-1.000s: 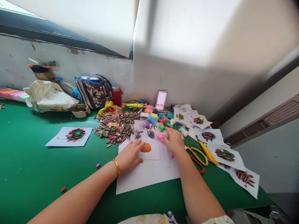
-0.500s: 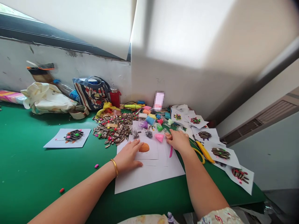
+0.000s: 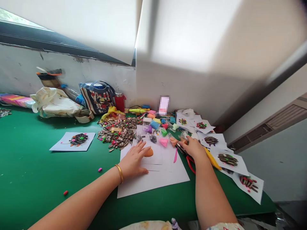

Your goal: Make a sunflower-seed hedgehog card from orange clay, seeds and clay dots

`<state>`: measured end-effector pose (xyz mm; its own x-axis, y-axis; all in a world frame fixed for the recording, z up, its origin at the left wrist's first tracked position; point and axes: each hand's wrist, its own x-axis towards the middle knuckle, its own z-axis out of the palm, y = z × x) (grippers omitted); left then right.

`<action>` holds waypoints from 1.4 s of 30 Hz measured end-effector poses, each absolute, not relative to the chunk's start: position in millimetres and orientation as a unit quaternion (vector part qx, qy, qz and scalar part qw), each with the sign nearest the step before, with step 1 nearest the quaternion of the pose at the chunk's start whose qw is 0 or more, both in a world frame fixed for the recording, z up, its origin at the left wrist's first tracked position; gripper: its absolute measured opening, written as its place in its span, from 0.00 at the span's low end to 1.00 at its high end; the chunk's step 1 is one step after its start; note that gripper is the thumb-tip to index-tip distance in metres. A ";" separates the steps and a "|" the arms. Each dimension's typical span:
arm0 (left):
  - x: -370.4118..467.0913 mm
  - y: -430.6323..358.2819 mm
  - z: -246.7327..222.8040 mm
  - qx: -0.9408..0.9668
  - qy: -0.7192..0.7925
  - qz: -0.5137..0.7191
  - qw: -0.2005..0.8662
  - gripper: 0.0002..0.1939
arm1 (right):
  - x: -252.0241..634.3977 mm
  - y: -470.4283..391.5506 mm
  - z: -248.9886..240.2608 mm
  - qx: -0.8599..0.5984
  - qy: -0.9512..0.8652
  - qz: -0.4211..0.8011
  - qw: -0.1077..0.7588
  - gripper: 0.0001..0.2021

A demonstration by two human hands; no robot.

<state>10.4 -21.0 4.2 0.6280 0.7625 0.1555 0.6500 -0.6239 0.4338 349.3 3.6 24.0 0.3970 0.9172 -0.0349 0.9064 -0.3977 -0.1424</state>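
My left hand (image 3: 134, 159), a gold bangle at its wrist, lies flat with spread fingers on a small white sheet (image 3: 157, 158). That sheet bears an orange-brown oval of clay (image 3: 149, 152), partly hidden by my fingers, and rests on larger white paper (image 3: 153, 185). My right hand (image 3: 193, 149) reaches over the tools at the right, thumb and forefinger apart beside a clear bag of brownish clay (image 3: 183, 136); contact with it is unclear. Left of it lies an orange clay packet (image 3: 173, 141). Below are red-handled scissors (image 3: 190, 164) and a pink plastic clay knife (image 3: 175, 155).
Sunflower seeds (image 3: 120, 131) with coloured ones are heaped behind my left hand. Several clay packets (image 3: 163, 141) lie around the paper's far edge. Seed-decorated cards (image 3: 231, 159) line the right side; another card (image 3: 73, 141) lies left. Bags (image 3: 97, 97) stand by the wall.
My right hand has shifted right, away from the orange clay packet, uncovering it and the red scissors handles. My left hand stays on the sheet, with its fingers slightly more spread.
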 end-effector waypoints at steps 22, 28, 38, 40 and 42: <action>33.1 -33.7 21.3 0.870 0.462 0.137 0.107 0.39 | 338.0 13.3 11.7 -0.763 -0.607 -0.013 0.224 0.28; 37.5 -28.2 38.5 0.813 0.445 0.310 0.210 0.18 | 286.4 -3.7 29.1 -0.616 -0.692 0.051 0.373 0.28; 28.6 -10.6 15.7 0.628 0.399 0.469 0.476 0.09 | 211.6 -24.6 24.4 -0.474 -0.787 0.123 0.376 0.23; 25.8 -9.7 13.5 0.614 0.396 0.472 0.493 0.09 | 210.1 -24.7 22.8 -0.467 -0.794 0.125 0.368 0.23; 24.6 -9.9 12.3 0.600 0.390 0.470 0.517 0.11 | 208.9 -24.8 21.0 -0.458 -0.801 0.128 0.363 0.22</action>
<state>24.6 -9.9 12.3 0.2537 0.9538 0.1610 -0.0186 -0.1616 0.9867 208.9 -24.8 21.0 -0.3174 0.8264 0.4651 0.6404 0.5485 -0.5376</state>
